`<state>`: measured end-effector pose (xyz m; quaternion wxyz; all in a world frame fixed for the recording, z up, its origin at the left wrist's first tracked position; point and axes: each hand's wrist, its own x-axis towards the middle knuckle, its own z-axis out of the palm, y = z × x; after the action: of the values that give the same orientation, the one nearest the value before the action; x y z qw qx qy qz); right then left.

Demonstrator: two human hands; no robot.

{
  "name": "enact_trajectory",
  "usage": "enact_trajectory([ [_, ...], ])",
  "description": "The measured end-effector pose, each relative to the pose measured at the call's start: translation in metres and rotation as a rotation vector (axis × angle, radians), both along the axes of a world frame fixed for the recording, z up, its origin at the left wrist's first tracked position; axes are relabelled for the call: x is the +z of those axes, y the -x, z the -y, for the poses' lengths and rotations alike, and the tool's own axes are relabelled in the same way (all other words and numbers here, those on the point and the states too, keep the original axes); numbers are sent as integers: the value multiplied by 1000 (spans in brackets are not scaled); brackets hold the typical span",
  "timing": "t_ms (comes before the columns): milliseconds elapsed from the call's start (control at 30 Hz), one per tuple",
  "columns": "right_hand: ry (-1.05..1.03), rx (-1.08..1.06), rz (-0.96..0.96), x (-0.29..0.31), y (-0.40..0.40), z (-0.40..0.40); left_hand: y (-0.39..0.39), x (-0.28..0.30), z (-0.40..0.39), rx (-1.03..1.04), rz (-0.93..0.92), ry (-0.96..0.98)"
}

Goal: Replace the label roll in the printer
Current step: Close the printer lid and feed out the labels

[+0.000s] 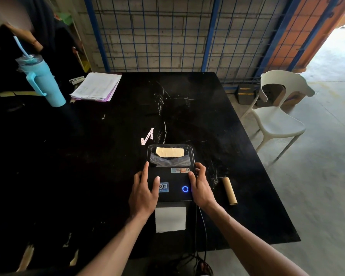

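A black label printer (172, 179) sits on the black table (88, 156) near its front edge, lid down, with a blue ring light lit on top. White label paper (170, 219) sticks out of its front slot. My left hand (144, 193) lies flat on the lid's left side, fingers spread. My right hand (200, 186) grips the lid's right edge. An empty brown cardboard core (229, 190) lies on the table just right of the printer. Through the lid window a tan patch shows inside.
A small strip of white backing paper (147, 137) lies behind the printer. A blue tumbler (42, 80) and a stack of papers (97, 86) stand at the back left, beside another person. A white plastic chair (277, 114) stands right of the table. A black cable hangs off the front edge.
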<state>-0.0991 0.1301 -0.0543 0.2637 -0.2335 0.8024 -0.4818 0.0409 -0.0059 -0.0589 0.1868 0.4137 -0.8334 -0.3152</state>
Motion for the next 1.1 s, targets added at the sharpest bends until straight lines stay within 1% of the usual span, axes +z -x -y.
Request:
enact_trajectory([
  [300,86,-3,129,-7,3,-3,2,0,-1,6,-79,-126],
  [533,131,-13,125,-11,4,-2,4,1,0,17,-100,-154],
  [1100,161,-23,129,-13,2,-2,3,-5,1,27,-131,-170],
])
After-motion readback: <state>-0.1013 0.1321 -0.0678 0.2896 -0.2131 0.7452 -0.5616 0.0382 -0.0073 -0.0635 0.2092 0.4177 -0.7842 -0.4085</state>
